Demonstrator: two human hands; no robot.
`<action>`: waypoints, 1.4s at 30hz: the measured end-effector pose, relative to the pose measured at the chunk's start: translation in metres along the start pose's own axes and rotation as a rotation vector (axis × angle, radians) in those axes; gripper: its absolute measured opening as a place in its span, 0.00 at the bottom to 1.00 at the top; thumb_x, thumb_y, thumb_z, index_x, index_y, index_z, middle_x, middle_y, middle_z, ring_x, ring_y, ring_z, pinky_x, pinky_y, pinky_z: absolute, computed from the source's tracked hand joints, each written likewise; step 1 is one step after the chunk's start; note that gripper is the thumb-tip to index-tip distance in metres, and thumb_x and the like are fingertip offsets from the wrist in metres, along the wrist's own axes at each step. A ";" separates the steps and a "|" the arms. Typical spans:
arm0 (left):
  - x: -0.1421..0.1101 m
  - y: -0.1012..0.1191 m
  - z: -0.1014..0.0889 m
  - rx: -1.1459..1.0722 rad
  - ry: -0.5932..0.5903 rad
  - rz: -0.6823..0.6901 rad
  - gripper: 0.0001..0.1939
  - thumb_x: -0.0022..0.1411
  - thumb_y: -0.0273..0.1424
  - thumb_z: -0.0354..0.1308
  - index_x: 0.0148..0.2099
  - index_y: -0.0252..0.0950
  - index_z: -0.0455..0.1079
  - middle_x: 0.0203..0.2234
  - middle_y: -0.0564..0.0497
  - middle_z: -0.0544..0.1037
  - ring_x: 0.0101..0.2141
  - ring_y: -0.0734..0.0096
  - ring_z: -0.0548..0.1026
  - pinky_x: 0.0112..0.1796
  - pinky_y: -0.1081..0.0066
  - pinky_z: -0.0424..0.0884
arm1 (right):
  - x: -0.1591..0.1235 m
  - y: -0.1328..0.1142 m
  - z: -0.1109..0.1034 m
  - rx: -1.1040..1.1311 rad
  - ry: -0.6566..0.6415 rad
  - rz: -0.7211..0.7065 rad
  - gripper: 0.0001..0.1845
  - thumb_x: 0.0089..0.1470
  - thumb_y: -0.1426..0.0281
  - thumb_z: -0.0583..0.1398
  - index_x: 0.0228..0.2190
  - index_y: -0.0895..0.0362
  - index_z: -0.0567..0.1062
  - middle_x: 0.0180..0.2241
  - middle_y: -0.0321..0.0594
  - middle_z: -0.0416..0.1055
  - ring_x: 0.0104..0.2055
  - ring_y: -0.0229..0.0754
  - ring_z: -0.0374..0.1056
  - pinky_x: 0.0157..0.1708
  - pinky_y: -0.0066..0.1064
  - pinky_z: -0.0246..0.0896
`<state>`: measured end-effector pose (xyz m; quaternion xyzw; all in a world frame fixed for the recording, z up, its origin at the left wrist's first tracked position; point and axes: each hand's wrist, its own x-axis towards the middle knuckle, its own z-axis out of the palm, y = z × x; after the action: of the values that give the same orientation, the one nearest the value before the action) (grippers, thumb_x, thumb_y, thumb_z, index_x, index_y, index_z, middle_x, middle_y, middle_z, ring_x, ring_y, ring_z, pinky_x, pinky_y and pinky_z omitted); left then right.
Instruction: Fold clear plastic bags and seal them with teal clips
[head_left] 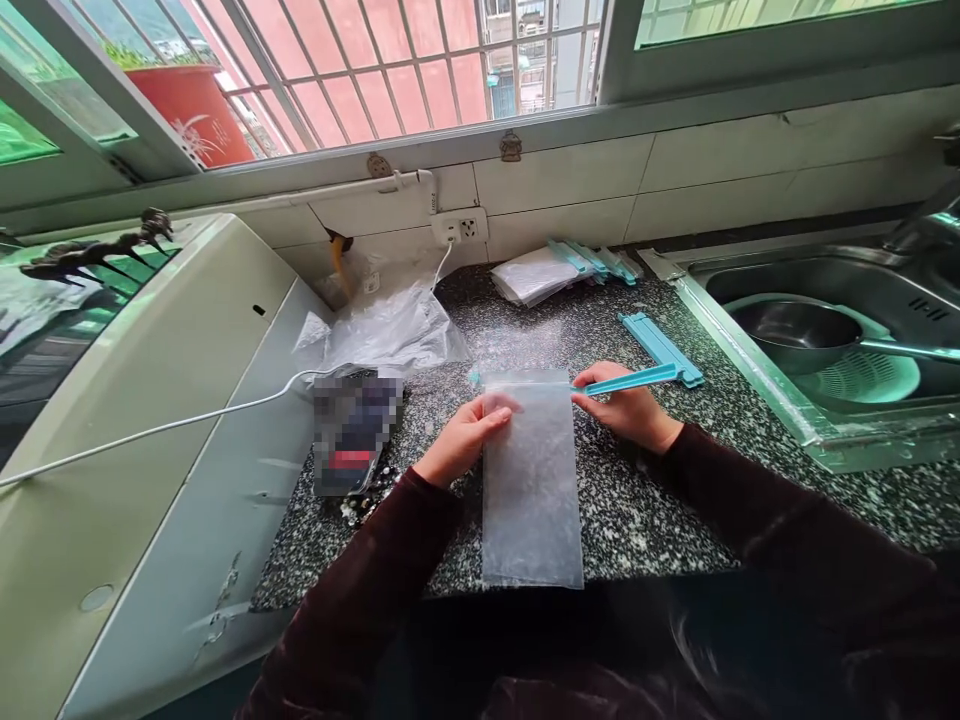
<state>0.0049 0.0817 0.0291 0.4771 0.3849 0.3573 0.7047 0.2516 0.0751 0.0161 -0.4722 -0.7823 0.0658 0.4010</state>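
Observation:
A clear plastic bag [531,490] lies flat on the speckled granite counter [645,500], its mouth pointing away from me. My left hand [465,438] pinches the bag's top left corner, fingers closed on it. My right hand [628,408] grips a teal sealing clip [634,379] that lies across the bag's top edge, with its hinged end out to the right. Dark red sleeves cover both arms.
Another teal clip [651,340] lies behind my right hand. A stack of clear bags [534,275] with more clips [596,260] sits by the tiled wall. A crumpled plastic sheet [390,325], a phone [352,430] on a white cable, a washing machine [150,430] at left, a sink [825,340] holding a pan at right.

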 end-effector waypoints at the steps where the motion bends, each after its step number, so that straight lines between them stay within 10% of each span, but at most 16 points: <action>1: 0.000 0.000 0.001 0.002 -0.008 0.001 0.14 0.43 0.38 0.67 0.32 0.34 0.75 0.21 0.55 0.72 0.22 0.79 0.64 0.24 0.78 0.57 | 0.000 -0.003 0.000 0.014 -0.021 -0.009 0.06 0.50 0.64 0.60 0.26 0.53 0.71 0.26 0.40 0.73 0.31 0.44 0.69 0.33 0.37 0.65; 27: 0.007 0.002 0.003 -0.278 0.203 -0.055 0.12 0.35 0.28 0.69 0.21 0.32 0.68 0.15 0.58 0.67 0.18 0.82 0.62 0.21 0.78 0.55 | -0.004 -0.023 -0.005 0.192 -0.088 0.089 0.08 0.48 0.66 0.63 0.32 0.55 0.72 0.31 0.39 0.74 0.31 0.40 0.70 0.33 0.34 0.68; 42: 0.008 0.003 0.005 -0.274 0.294 0.040 0.14 0.34 0.29 0.69 0.22 0.32 0.67 0.16 0.58 0.69 0.19 0.82 0.64 0.22 0.79 0.59 | -0.003 -0.026 -0.004 0.220 0.090 -0.030 0.03 0.52 0.69 0.60 0.31 0.55 0.72 0.31 0.41 0.73 0.34 0.40 0.70 0.35 0.36 0.69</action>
<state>0.0124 0.0876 0.0319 0.3271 0.4219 0.4860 0.6920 0.2374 0.0575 0.0291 -0.4160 -0.7585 0.1240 0.4860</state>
